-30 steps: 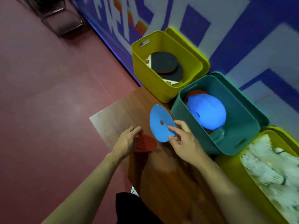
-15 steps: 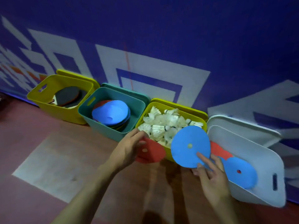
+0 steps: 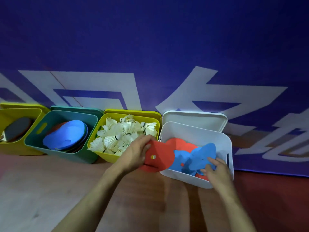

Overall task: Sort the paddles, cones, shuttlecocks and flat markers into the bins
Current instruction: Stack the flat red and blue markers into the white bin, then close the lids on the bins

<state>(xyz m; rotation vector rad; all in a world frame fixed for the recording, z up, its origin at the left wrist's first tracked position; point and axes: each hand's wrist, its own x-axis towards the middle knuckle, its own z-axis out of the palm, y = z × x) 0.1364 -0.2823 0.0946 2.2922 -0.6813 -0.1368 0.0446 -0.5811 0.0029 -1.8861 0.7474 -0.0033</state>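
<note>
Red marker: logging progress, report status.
Left hand holds red marker at white bin rim. Right hand on blue marker inside. Nothing blocking.

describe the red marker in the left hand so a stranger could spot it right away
Four bins line the blue wall; go to the white bin at the right end. Over its near-left rim, the left hand holds a flat red marker. Unlike the markers lying inside, it is held up.

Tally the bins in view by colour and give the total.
Yellow bins: 2, the paddle bin and the shuttlecock bin
Teal bins: 1, the cone bin
White bins: 1, the flat-marker bin
Total: 4 bins
</note>
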